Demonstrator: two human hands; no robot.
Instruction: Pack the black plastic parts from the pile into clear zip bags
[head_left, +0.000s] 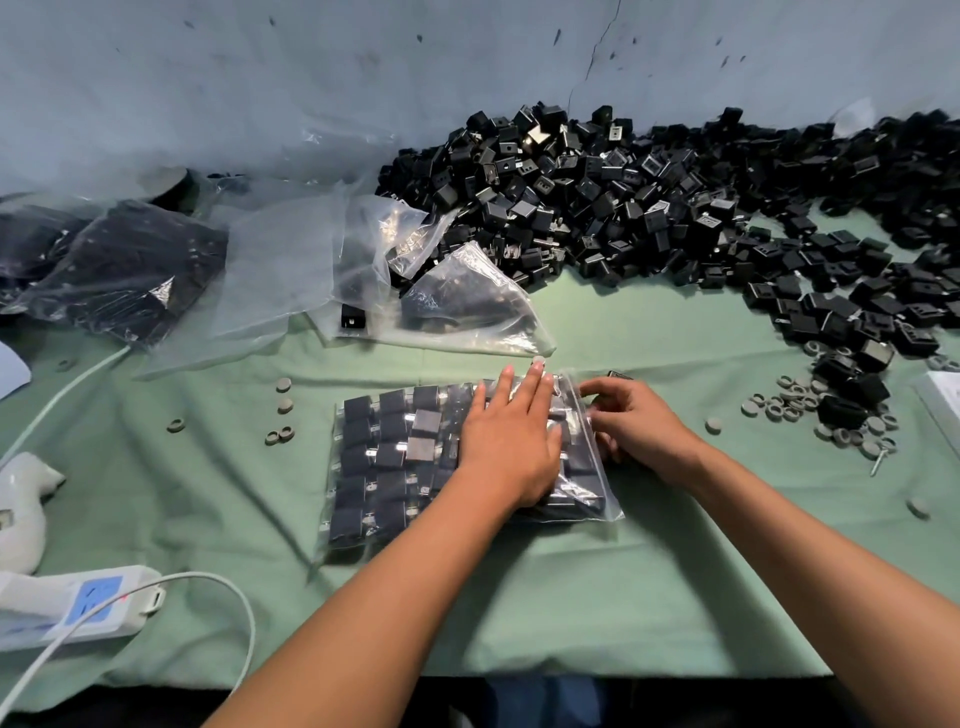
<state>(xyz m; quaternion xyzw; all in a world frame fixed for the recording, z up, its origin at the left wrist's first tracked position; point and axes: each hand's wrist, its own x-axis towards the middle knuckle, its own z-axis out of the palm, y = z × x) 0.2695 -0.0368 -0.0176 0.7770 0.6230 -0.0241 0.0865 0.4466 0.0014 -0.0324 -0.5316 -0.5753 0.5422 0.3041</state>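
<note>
A clear zip bag (395, 457) filled with rows of black plastic parts lies flat on the green cloth in front of me. My left hand (511, 441) presses flat on its right half, fingers spread. My right hand (631, 421) pinches the bag's zip edge at the right end. A big pile of loose black parts (649, 208) stretches across the back and right of the table.
Filled bags (119, 270) and loose clear bags (332, 260) lie at the back left. Grey rings (795, 400) are scattered to the right, a few at left. A white power strip (88, 603) and cable sit near the front left edge.
</note>
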